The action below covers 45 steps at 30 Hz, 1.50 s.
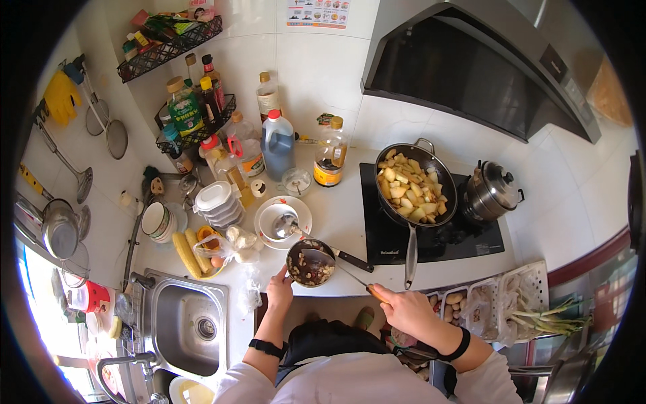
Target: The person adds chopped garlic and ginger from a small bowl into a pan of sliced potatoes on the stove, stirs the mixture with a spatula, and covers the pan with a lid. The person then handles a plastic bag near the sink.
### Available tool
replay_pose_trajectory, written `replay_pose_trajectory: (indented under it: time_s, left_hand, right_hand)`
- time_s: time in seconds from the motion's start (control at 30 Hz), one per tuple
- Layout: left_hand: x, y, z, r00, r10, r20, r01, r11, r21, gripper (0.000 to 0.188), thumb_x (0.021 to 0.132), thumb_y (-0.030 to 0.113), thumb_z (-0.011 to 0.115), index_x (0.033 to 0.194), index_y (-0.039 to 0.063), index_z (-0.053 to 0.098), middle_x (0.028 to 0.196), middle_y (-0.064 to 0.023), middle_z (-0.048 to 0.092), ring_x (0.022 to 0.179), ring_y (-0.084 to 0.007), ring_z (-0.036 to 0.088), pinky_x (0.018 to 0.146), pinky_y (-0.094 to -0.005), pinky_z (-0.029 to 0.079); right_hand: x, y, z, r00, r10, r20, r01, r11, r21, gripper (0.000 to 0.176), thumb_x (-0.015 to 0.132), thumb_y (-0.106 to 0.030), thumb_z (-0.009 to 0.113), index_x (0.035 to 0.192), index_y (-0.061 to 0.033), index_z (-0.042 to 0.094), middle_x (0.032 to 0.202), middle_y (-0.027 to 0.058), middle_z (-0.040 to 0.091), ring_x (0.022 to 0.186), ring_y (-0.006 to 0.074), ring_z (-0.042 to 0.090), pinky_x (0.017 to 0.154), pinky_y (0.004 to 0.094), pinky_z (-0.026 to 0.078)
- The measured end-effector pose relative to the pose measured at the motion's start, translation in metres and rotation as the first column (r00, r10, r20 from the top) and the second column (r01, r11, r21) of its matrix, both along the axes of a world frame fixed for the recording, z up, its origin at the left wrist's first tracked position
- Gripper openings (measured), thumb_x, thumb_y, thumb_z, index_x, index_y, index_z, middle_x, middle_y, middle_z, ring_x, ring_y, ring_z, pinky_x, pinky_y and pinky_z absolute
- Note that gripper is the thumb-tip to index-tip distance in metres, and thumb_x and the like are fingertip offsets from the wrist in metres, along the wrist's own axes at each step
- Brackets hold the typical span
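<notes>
My left hand [280, 290] grips the rim of a small metal bowl [303, 278] at the counter's front edge. Chopped pale and reddish-brown bits lie in the bowl. In my right hand [410, 311] is the wooden handle of a metal spatula [353, 275], whose blade dips into the bowl. Behind the bowl, a ladle [286, 225] rests with its head in a white bowl [267, 207] on a plate [306, 217]; its dark handle lies on the counter. To the right, a frying pan [381, 197] full of cut potato-like chunks [411, 189] stands on the black cooktop [388, 252].
A lidded steel pot [492, 194] stands right of the pan. The pan's handle [412, 257] points towards me. Bottles [277, 146] line the back wall. Corn [185, 254] and garlic [242, 242] lie left, beyond the sink [192, 323]. Vegetable baskets [525, 298] stand at right.
</notes>
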<state>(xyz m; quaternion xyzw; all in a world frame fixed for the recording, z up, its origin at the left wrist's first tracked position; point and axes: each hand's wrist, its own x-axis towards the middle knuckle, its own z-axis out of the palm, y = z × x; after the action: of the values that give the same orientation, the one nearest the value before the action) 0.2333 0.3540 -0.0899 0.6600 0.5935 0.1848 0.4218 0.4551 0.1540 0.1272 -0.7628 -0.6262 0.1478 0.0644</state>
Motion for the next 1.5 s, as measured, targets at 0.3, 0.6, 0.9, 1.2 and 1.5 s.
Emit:
replay_pose_trajectory:
  time_s: [0.3,0.6,0.9,1.2,1.5]
  left_hand:
    - [0.003,0.014,-0.010,0.996,-0.033,-0.085,0.036,0.998,0.042,0.046,0.086,0.009,0.059,0.130,0.022,0.063,0.099,-0.0217,0.063,0.095,-0.0369,0.064,0.089,-0.0457,0.050]
    - [0.000,0.015,-0.008,0.998,-0.044,-0.040,0.045,0.998,0.039,0.045,0.085,0.012,0.058,0.129,0.018,0.063,0.095,-0.0199,0.067,0.090,-0.0356,0.066,0.086,-0.0454,0.051]
    - [-0.001,-0.001,-0.001,0.999,-0.015,0.031,0.017,0.998,-0.058,0.048,0.085,0.017,0.063,0.133,0.015,0.059,0.084,-0.0144,0.070,0.082,-0.0307,0.068,0.081,-0.0435,0.051]
    - [0.013,-0.006,-0.009,0.996,0.087,-0.025,-0.083,0.990,0.114,0.060,0.080,0.005,0.057,0.139,0.003,0.045,0.113,-0.0189,0.059,0.108,-0.0345,0.056,0.095,-0.0416,0.045]
    - [0.051,-0.003,0.075,0.742,0.245,0.623,-0.451,0.871,0.194,0.053,0.078,-0.011,0.044,0.129,0.003,0.047,0.116,-0.0129,0.052,0.110,-0.0243,0.051,0.091,-0.0353,0.042]
  right_hand:
    - [0.024,0.019,-0.019,0.405,-0.631,-0.661,0.168,0.763,-0.625,0.049,0.096,-0.021,0.058,0.142,-0.0088,0.049,0.069,0.0034,0.056,0.049,0.0085,0.048,0.042,0.0235,0.039]
    - [0.028,-0.013,-0.058,-0.193,-0.700,-0.687,0.079,0.687,-0.722,0.042,0.099,-0.020,0.055,0.140,-0.0102,0.050,0.071,0.0003,0.049,0.047,0.0022,0.033,0.039,0.0177,0.022]
    - [0.017,-0.015,-0.041,-0.090,-0.603,-0.793,0.138,0.781,-0.610,0.041,0.100,-0.020,0.055,0.139,-0.0089,0.051,0.070,0.0008,0.050,0.047,0.0032,0.035,0.039,0.0188,0.024]
    - [0.016,-0.022,-0.025,0.066,-0.563,-0.824,0.146,0.822,-0.550,0.046,0.100,-0.018,0.055,0.144,-0.0116,0.047,0.067,-0.0019,0.048,0.049,0.0031,0.037,0.041,0.0185,0.028]
    - [0.029,-0.031,0.014,-0.055,-0.570,-0.820,0.155,0.806,-0.571,0.044,0.101,-0.017,0.052,0.144,-0.0084,0.046,0.067,-0.0019,0.047,0.048,0.0021,0.037,0.041,0.0176,0.027]
